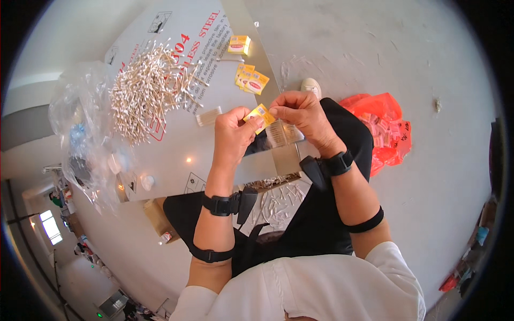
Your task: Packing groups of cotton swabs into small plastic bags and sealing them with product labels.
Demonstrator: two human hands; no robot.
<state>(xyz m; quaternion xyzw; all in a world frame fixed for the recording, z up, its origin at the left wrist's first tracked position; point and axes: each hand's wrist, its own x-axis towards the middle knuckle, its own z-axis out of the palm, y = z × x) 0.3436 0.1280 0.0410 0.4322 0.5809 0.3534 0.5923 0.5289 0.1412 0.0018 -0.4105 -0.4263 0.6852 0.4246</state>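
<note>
In the head view, your left hand (234,131) grips a small yellow packet (261,114) between thumb and fingers, while your right hand (306,115) pinches its right end. The packet is held up near the right edge of the metal surface (171,166). Beyond it on that surface lie flat yellow packets (252,80) and a yellow box (239,45); to your left spreads a heap of cotton swabs (142,91), beside a clear plastic bag (80,139).

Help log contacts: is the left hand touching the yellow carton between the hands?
Touching: head view shows the left hand gripping the yellow carton, thumb across it.
</note>
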